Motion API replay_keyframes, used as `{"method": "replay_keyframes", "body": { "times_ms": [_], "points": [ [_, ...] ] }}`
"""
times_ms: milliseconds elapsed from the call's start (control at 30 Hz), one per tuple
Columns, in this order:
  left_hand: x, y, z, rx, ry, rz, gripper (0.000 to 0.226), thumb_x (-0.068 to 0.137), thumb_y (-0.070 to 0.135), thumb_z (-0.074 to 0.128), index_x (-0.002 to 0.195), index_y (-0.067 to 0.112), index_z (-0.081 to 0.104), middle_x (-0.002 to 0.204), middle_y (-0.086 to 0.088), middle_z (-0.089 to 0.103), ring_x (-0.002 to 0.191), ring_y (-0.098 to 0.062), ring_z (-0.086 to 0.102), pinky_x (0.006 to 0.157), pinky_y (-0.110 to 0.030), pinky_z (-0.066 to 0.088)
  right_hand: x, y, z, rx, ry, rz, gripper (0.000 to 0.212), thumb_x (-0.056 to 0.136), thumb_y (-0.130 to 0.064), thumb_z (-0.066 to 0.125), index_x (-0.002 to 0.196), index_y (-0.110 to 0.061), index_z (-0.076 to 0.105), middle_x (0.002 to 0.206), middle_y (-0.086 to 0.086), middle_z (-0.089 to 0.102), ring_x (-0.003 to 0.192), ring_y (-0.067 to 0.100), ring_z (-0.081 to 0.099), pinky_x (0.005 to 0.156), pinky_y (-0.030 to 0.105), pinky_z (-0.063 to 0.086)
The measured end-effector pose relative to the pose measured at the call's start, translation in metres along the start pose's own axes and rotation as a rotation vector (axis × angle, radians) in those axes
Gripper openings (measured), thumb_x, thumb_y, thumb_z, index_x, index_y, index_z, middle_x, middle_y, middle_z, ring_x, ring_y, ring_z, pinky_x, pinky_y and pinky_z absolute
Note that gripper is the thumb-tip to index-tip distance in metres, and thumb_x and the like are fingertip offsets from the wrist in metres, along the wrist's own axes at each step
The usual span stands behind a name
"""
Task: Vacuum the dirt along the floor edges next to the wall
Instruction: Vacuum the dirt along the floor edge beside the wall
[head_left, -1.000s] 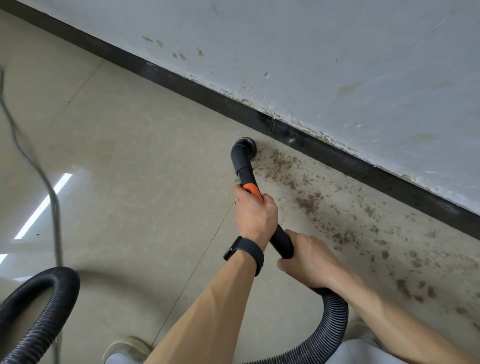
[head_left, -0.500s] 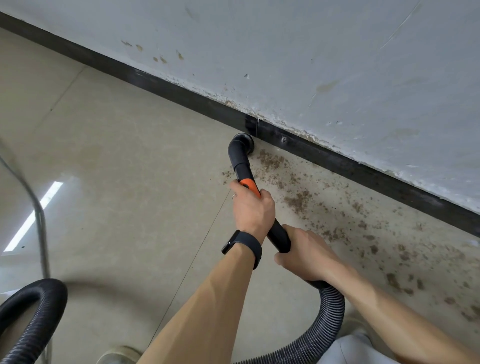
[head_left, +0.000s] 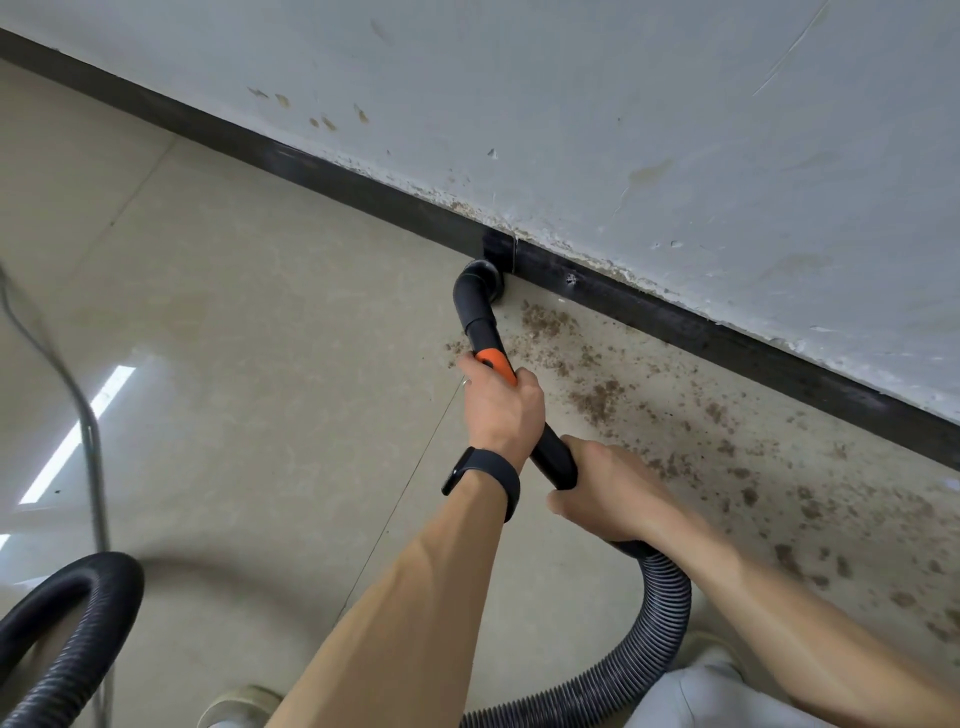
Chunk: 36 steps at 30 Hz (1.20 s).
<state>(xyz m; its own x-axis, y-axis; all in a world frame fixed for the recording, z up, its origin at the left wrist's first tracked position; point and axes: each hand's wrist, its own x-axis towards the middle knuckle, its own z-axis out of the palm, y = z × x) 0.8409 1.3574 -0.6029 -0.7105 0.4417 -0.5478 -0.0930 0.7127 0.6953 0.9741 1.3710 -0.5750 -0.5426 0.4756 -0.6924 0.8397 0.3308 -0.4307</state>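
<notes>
Fingers (head_left: 563, 506) of left hand (head_left: 501, 410) and right hand (head_left: 608, 493) clench the stiff, probably light black plastic vacuum wand (head_left: 480, 322) behind its orange collar (head_left: 493, 358).

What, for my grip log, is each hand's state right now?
Left hand: closed around the vacuum wand, at its orange collar.
Right hand: closed around the wand, near the hose.

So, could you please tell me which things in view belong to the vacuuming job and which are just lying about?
Job: vacuum wand, ribbed hose, left hand, right hand, dirt, black skirting.
Just there: grey cable, wristband, shoe, wall stains.
</notes>
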Motion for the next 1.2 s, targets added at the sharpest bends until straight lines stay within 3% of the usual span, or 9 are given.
{"method": "replay_keyframes", "body": {
  "times_ms": [200,300,400,500,600,767,900,1200],
  "points": [
    [-0.005,-0.019,-0.04,-0.065,0.068,-0.074,0.015,0.094,0.015,0.049,0.097,0.017,0.034,0.082,-0.01,0.049,0.069,-0.035,0.056,0.067,-0.045,0.057,0.002,-0.026,0.01,-0.105,-0.065,-0.083,0.017,0.082,-0.028,0.063,0.09,-0.025,0.048,0.08,0.0,0.061,0.069,0.02,0.06,0.054,0.033,0.041],
    [-0.028,-0.04,-0.051,-0.084,0.152,-0.035,0.021,0.092,0.011,0.053,0.104,0.011,0.036,0.091,-0.011,0.049,0.073,-0.034,0.059,0.068,-0.048,0.057,-0.01,-0.029,0.025,-0.131,-0.128,-0.128,0.017,0.083,-0.024,0.063,0.091,-0.022,0.048,0.078,0.0,0.058,0.067,0.021,0.058,0.053,0.033,0.038],
    [-0.052,-0.057,-0.054,-0.282,0.177,-0.176,0.035,0.092,0.011,0.053,0.121,0.015,0.034,0.085,-0.01,0.05,0.06,-0.031,0.059,0.059,-0.047,0.059,-0.025,-0.027,0.041,-0.193,-0.17,-0.156,0.016,0.084,-0.019,0.059,0.093,-0.018,0.046,0.076,0.003,0.054,0.068,0.025,0.053,0.051,0.031,0.03],
    [-0.063,-0.064,-0.058,-0.306,0.193,-0.215,0.039,0.093,0.015,0.053,0.126,0.016,0.033,0.086,-0.007,0.055,0.065,-0.037,0.067,0.056,-0.037,0.058,-0.031,-0.029,0.044,-0.233,-0.187,-0.176,0.017,0.084,-0.021,0.058,0.09,-0.021,0.043,0.076,0.005,0.055,0.071,0.026,0.052,0.054,0.035,0.04],
    [-0.063,-0.063,-0.062,-0.312,0.181,-0.215,0.037,0.092,0.015,0.051,0.124,0.015,0.033,0.087,-0.008,0.055,0.06,-0.032,0.066,0.055,-0.035,0.057,-0.034,-0.032,0.038,-0.213,-0.215,-0.15,0.017,0.082,-0.024,0.061,0.089,-0.023,0.046,0.077,0.005,0.059,0.066,0.023,0.056,0.059,0.039,0.049],
    [-0.072,-0.06,-0.058,-0.308,0.163,-0.244,0.035,0.09,0.017,0.052,0.121,0.017,0.034,0.083,-0.007,0.055,0.058,-0.03,0.066,0.064,-0.047,0.061,-0.044,-0.031,0.03,-0.225,-0.245,-0.128,0.019,0.083,-0.023,0.063,0.086,-0.024,0.044,0.076,0.002,0.058,0.063,0.018,0.055,0.055,0.034,0.042],
    [-0.073,-0.057,-0.054,-0.325,0.141,-0.258,0.036,0.091,0.016,0.051,0.122,0.017,0.033,0.083,-0.007,0.054,0.057,-0.027,0.064,0.063,-0.046,0.061,-0.049,-0.029,0.023,-0.23,-0.253,-0.115,0.017,0.084,-0.024,0.064,0.092,-0.021,0.049,0.077,0.002,0.059,0.063,0.017,0.055,0.052,0.032,0.038],
    [-0.064,-0.045,-0.044,-0.189,0.088,-0.219,0.031,0.086,0.02,0.05,0.11,0.021,0.031,0.088,-0.012,0.057,0.074,-0.039,0.069,0.068,-0.053,0.059,-0.051,-0.023,0.019,-0.184,-0.189,-0.065,0.018,0.08,-0.027,0.064,0.087,-0.022,0.049,0.077,0.003,0.06,0.066,0.021,0.058,0.056,0.034,0.04]
  ]
}}
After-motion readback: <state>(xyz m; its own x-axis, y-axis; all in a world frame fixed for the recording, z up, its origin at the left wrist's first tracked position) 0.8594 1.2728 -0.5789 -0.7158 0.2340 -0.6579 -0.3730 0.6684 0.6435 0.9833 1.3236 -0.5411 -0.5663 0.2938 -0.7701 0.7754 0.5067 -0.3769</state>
